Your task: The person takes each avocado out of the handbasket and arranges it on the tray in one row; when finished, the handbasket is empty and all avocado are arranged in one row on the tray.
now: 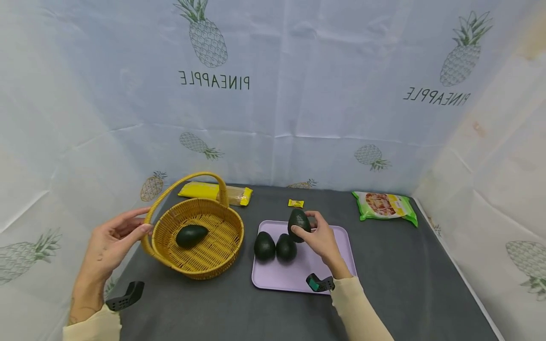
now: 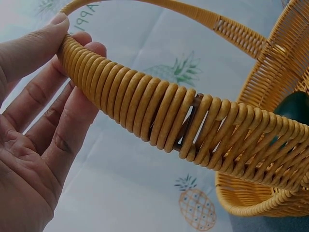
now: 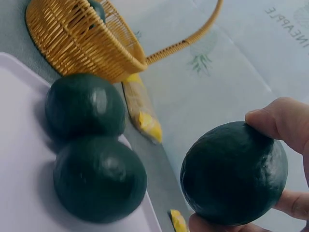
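Observation:
My left hand (image 1: 112, 240) pinches the handle (image 2: 130, 96) of a yellow wicker basket (image 1: 233, 253) on its left side, thumb on one face and fingertips on the other. Inside the basket lies one dark green avocado (image 1: 191, 236). My right hand (image 1: 317, 237) holds another avocado (image 3: 234, 174) between thumb and fingers, above the lilac tray (image 1: 281, 280). Two more avocados sit side by side on the tray's left half, one at the left (image 1: 265, 246) and one beside it (image 1: 286, 248).
Behind the basket lies a yellow pack of noodles (image 1: 239, 195). A small yellow packet (image 1: 295, 203) is beyond the tray. At the back right rests a green-and-yellow food bag (image 1: 384, 206). A pineapple-print cloth (image 1: 298, 109) hangs around the grey table (image 1: 405, 284).

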Tool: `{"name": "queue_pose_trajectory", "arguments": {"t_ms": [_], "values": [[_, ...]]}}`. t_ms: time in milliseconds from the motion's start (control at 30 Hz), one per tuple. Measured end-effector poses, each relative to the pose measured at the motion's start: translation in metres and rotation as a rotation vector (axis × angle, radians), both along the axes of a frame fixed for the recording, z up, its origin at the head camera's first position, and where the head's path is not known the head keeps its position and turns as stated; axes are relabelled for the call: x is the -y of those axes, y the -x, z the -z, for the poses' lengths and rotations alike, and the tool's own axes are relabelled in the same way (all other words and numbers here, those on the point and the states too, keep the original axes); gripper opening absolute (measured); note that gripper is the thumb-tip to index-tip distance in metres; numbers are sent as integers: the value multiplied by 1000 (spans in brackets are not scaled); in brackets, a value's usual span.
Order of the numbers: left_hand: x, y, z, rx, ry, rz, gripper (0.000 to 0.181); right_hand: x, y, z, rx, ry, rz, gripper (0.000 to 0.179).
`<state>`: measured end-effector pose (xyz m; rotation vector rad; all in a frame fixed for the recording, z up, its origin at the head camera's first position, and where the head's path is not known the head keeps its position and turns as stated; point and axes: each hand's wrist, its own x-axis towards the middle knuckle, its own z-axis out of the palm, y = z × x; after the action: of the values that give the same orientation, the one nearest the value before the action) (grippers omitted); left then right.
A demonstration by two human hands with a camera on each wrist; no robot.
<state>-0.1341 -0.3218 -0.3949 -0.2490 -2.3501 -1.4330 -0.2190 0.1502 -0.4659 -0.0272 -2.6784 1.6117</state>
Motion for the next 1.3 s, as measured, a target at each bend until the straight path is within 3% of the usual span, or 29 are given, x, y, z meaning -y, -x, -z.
{"name": "queue_pose_trajectory", "arguments": {"t_ms": [233,533,1300], "values": [[-2,1,0,11,45,-30,45,-19,-7,8,29,-32,40,65],[-3,3,-1,5,34,-37,45,-34,-16,16,53,-71,69,64],[0,1,-1,12,-1,-15,45,-25,-30,45,63,-132,77,56]]}}
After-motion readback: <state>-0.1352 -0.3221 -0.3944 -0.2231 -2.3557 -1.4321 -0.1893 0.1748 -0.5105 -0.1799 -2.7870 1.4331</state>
